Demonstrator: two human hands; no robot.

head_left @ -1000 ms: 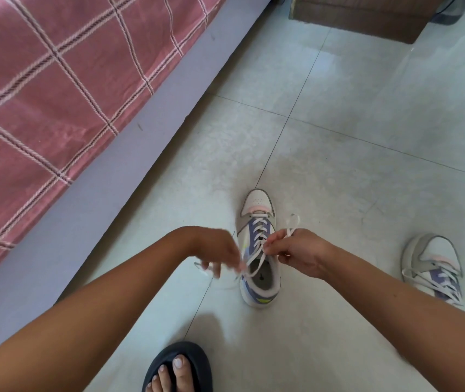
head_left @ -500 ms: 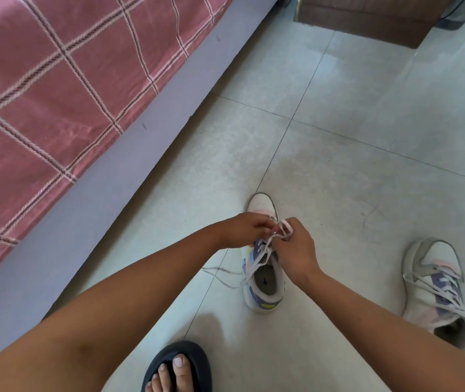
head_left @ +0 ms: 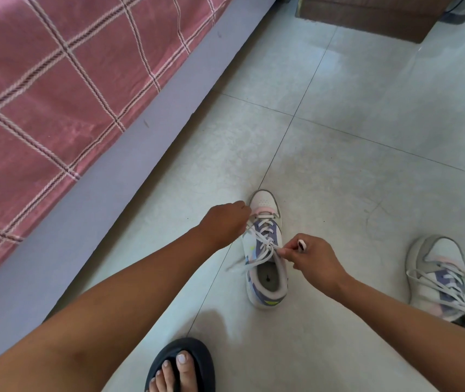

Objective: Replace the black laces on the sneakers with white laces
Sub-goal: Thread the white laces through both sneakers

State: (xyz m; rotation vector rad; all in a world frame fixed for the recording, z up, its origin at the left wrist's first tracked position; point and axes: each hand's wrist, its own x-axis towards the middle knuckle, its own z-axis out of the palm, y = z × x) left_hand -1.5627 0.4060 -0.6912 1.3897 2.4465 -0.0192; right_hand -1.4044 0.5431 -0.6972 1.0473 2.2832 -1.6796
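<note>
Lacing nears completion on the white-and-purple low-top sneaker [head_left: 265,250], standing on the pale tiled floor [head_left: 338,165] between both hands. Right hand [head_left: 314,257] pinches a white flat lace [head_left: 264,244] near the top eyelets; left hand [head_left: 225,222] curls against the shoe's side, its grasp hidden. Uneven pulling could leave mismatched ends or tip the shoe. Second laced sneaker [head_left: 440,278] lies well apart.

Pale tiled floor [head_left: 353,114] carries one sneaker [head_left: 265,267] between the hands, a second sneaker [head_left: 437,278] right of them, and a sandalled foot [head_left: 180,366] nearer.
</note>
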